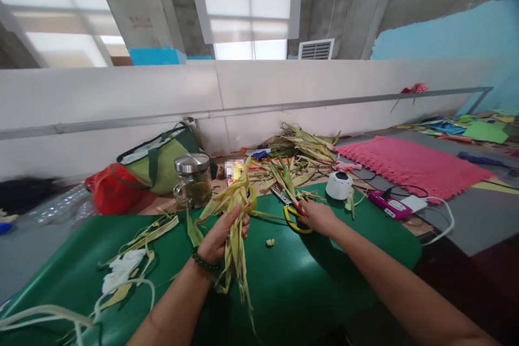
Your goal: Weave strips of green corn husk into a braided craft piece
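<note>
In the head view, my left hand (224, 233) is closed around a bundle of dry corn husks (236, 246), whose strips spread above the fist and hang below it. A dark bead bracelet circles that wrist. My right hand (318, 217) is at the yellow-handled scissors (298, 225) lying on the green table cover, with its fingers curled over the handle. A small red piece shows by these fingertips; its kind is unclear. The scissors' blades point away, towards loose husks (286, 173). Behind the left hand, a roll of yellow tape (252, 198) is partly hidden.
A glass jar mug (193, 178) stands at the left, near a green bag (152, 165) and a red bag (113, 189). On the right are a white spool-like roll (339, 186), a magenta power strip (389, 205) with cables, and a pink fringed cloth (413, 165). White tissue (124, 270) lies front left.
</note>
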Demonstrator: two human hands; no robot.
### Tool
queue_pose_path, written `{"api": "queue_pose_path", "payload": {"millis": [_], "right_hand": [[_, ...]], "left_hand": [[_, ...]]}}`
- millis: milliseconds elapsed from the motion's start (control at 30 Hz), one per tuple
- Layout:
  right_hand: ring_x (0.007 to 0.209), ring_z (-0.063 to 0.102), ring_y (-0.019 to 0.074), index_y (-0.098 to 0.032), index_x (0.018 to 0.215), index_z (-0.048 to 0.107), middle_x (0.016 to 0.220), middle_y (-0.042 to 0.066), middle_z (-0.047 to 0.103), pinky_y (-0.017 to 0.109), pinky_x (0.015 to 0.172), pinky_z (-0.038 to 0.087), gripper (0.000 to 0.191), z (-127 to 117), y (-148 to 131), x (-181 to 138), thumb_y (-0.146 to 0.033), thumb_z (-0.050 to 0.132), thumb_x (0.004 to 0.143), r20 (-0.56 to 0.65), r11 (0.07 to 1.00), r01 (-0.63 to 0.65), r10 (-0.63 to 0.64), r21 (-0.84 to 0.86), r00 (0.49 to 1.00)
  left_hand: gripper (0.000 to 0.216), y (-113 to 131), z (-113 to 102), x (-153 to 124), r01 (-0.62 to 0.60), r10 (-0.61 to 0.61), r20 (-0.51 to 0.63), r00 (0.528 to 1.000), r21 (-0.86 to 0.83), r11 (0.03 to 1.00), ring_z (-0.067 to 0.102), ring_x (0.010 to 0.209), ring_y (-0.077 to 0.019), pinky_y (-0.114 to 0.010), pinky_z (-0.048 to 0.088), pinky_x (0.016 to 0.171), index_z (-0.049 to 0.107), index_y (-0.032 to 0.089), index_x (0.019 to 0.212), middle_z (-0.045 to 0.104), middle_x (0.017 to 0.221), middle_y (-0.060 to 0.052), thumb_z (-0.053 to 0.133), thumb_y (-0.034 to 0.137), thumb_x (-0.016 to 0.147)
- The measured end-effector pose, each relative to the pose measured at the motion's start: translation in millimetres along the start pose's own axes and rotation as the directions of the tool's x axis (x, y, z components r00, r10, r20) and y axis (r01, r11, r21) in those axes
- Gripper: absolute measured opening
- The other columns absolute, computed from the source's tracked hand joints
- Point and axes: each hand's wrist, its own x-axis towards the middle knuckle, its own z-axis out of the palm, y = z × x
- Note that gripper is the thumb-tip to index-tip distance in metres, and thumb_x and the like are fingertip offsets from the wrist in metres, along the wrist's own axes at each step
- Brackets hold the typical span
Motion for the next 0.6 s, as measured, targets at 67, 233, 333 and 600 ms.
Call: {"api": "queue_pose_path", "payload": {"millis": [67, 233, 333, 600], "right_hand": [[0.073, 0.06, 0.0193, -0.016, 0.094, 0.064, 0.083, 0.007, 0.066, 0.025, 0.06, 0.038, 0.019, -4.4, 9.0, 5.1, -0.022, 0.061, 0.076, 0.028, 0.999, 0.01, -0.011, 0.047, 1.0], [0.066, 0.058, 0.0146, -0.013, 0.094, 0.065, 0.078, 0.006, 0.067, 0.022, 0.056, 0.036, 0.019, -23.7, 28.8, 10.2, -0.021, 0.052, 0.083, 0.026, 0.995, 0.024, -0.026, 0.093, 0.999], [0.069, 0.059, 0.0147, -0.014, 0.099, 0.066, 0.08, 0.005, 0.068, 0.021, 0.058, 0.036, 0.023, -30.6, 23.7, 6.2, -0.019, 0.051, 0.083, 0.043, 0.995, 0.061, -0.064, 0.078, 0.997], [0.078, 0.064, 0.0225, -0.015, 0.075, 0.067, 0.084, 0.011, 0.07, 0.025, 0.06, 0.037, 0.021, -4.3, -30.0, -5.4, -0.024, 0.05, 0.083, 0.108, 0.988, 0.076, -0.062, -0.135, 0.992]], "left_hand": [[0.03, 0.7, -0.7, -1.0, -0.006, 0.006, 0.012, 1.0, -0.004, 1.0, 0.047, 0.042, -0.0048, -0.014, 0.041, 0.037, 0.063, 0.015, 0.078, 0.052, 0.057, 0.003, 0.077, 0.038, 0.065], [0.029, 3.8, 0.6, -5.3, -0.039, 0.039, 0.016, 0.999, 0.002, 0.999, 0.046, 0.043, -0.0065, -0.017, 0.042, 0.038, 0.065, 0.014, 0.077, 0.053, 0.057, 0.001, 0.078, 0.035, 0.062], [0.032, 6.2, 0.8, -7.2, -0.056, 0.056, 0.011, 0.998, 0.001, 0.998, 0.048, 0.044, -0.0065, -0.017, 0.043, 0.039, 0.065, 0.013, 0.081, 0.054, 0.058, 0.001, 0.078, 0.035, 0.062], [0.038, 9.3, -3.8, -6.2, -0.09, 0.089, 0.043, 0.995, 0.019, 0.996, 0.05, 0.046, -0.0062, -0.016, 0.045, 0.042, 0.062, 0.013, 0.093, 0.055, 0.06, 0.003, 0.077, 0.034, 0.064]]}}
